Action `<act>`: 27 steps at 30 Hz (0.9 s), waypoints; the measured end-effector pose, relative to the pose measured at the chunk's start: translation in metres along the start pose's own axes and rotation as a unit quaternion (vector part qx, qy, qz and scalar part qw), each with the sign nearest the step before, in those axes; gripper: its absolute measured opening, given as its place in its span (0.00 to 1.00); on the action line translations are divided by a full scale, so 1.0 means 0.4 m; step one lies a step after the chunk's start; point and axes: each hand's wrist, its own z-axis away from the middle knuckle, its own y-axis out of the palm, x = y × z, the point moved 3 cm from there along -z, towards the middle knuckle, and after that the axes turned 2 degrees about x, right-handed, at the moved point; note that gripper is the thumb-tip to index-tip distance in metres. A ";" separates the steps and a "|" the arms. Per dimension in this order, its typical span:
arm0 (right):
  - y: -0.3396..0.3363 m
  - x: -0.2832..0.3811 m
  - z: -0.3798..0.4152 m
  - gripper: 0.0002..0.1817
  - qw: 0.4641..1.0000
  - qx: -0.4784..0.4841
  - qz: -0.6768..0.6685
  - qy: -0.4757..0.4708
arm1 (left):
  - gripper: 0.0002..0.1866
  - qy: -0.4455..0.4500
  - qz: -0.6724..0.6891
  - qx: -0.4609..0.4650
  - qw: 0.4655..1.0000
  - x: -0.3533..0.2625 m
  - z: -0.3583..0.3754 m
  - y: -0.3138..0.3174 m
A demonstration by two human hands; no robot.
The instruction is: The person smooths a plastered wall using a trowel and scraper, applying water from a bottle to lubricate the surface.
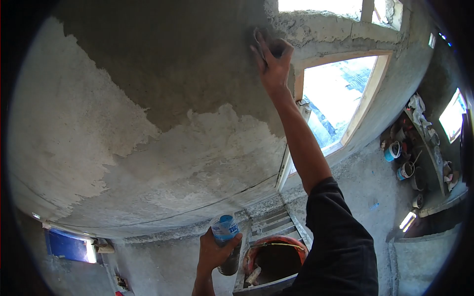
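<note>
High on the plastered wall (187, 59), near the window's upper left corner, my right hand (273, 59) presses a small, thin piece against the dark, damp-looking area; its exact shape is hard to make out. My left hand (216, 254) is wrapped round a clear plastic bottle (226, 232) with a blue and white label, held upright low in the view. Paler, rough-edged patches of wall lie below the dark area. Just right of the bottle, an orange-rimmed bucket (251, 254) with dark contents rests on a ladder-like frame (276, 222).
A wooden-framed window (365, 111) opens right of my right arm. Several buckets, including a blue one (392, 151), stand by a cluttered shelf (427, 140) at the far right. A blue panel (66, 244) is at the lower left. Concrete floor (355, 197) spreads below the window.
</note>
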 end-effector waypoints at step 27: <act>0.032 0.010 0.060 0.28 0.975 0.069 0.081 0.195 | 0.23 -0.023 0.014 -0.006 1.000 -0.004 0.026 -0.003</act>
